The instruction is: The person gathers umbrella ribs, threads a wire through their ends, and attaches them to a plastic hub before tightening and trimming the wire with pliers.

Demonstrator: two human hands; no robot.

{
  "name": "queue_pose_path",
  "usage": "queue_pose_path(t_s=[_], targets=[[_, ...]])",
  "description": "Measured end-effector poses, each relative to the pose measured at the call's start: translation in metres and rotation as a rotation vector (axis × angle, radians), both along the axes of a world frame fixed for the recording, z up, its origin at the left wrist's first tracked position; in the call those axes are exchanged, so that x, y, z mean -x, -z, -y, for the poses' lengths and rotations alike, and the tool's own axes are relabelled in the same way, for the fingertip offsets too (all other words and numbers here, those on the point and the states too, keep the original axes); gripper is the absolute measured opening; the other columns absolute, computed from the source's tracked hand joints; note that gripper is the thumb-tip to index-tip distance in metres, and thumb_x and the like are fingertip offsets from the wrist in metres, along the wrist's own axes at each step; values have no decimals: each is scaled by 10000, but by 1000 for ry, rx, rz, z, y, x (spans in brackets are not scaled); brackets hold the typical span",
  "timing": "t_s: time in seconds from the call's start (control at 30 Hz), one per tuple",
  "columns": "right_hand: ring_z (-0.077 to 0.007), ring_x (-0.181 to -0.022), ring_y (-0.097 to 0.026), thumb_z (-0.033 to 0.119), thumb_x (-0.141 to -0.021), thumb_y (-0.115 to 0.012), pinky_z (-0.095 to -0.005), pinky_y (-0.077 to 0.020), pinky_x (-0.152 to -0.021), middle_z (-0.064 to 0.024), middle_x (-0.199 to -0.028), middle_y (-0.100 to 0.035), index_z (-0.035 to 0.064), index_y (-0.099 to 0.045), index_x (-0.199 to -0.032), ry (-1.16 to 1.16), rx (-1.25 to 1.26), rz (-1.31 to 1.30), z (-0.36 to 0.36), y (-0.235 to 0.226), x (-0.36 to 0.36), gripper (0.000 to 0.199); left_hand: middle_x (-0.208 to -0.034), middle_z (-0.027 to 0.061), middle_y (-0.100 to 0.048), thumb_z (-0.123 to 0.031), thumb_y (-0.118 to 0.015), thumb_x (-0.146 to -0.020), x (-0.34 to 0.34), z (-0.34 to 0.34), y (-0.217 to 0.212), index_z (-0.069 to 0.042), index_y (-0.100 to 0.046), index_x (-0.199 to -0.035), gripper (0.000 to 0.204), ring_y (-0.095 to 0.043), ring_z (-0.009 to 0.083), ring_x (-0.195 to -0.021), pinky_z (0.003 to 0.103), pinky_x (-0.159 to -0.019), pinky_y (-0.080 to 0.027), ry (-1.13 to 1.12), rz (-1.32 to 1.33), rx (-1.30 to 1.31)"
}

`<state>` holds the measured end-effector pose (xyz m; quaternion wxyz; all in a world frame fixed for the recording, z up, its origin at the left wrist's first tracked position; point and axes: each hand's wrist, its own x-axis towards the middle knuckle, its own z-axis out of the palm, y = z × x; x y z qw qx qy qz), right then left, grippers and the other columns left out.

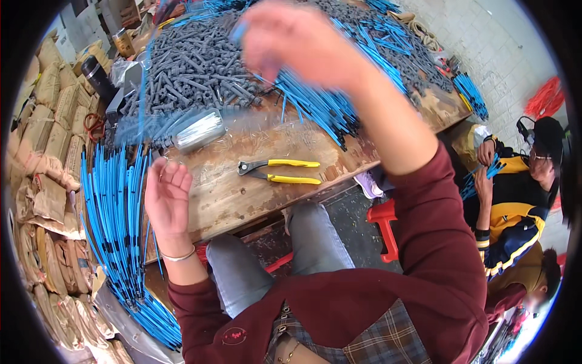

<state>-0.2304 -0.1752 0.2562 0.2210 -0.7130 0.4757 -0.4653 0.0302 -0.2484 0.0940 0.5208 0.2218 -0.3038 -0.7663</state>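
Observation:
My right hand [297, 48] is raised over the table and smeared by motion. A small blue patch shows at its fingertips; whether it holds anything cannot be made out. Palm up at the table's near left, my left hand [168, 200] has loosely bent fingers, with nothing visible in them. Beside it hangs a bundle of thin blue tubes [112, 200] with black parts. A blurred blue strand [143, 100] runs upright above the left hand. Yellow-handled cutting pliers [279, 171] lie on the wooden table [224, 203], jaws to the left.
Grey plastic plugs [194, 67] are heaped across the far table. More blue tubes [318, 103] lie under my right forearm. A clear packet [200, 130] sits mid-table, and a dark bottle [97, 77] at far left. Sacks [45, 145] line the left; a co-worker [515, 200] sits right.

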Motion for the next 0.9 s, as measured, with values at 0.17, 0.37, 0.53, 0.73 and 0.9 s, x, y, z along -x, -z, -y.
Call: queue_pose_path(t_s=[0.17, 0.37, 0.53, 0.73, 0.9], targets=[[-138, -609, -601, 165, -871, -511, -290, -488, -565, -109, -766, -618, 18, -542, -984, -14, -337, -250, -44, 79, -54, 188, -843, 76, -586, -162, -531, -890, 28, -16, -3, -51, -491, -1073, 218, -562, 163, -698, 279, -647, -472, 382, -367, 141], [-284, -788, -611, 174, -853, -538, -334, -487, -676, -102, -831, -638, 78, -602, -980, 319, -44, -339, -29, 109, 23, 171, -758, 74, -559, -97, -483, -902, 44, -40, 14, -86, -474, -1109, 208, -482, 116, -515, 225, -465, -405, 54, -34, 312], [-237, -812, -587, 127, -773, -549, -338, -477, -665, -73, -821, -605, 68, -621, -822, 718, 265, -1036, 2, 120, 82, 105, -684, 68, -536, -77, -470, -899, 30, -41, 34, -67, -475, -1082, 183, -410, 91, -418, 200, -389, -345, 329, -68, 242], [-232, -822, -560, 133, -738, -541, -379, -466, -631, -74, -834, -591, 93, -614, -786, 780, 87, -1526, 47, 154, 113, 96, -616, 55, -517, -82, -447, -902, 11, -49, 37, -46, -488, -1010, 120, -371, 75, -383, 199, -362, -293, 451, -219, 205], [-261, -792, -576, 118, -749, -539, -371, -470, -674, -80, -840, -600, 66, -596, -771, 972, 319, -1264, 73, 126, 109, 81, -614, 40, -510, -90, -433, -910, 4, -55, 51, -45, -499, -989, 112, -358, 63, -398, 204, -373, -268, 171, -48, 88]])
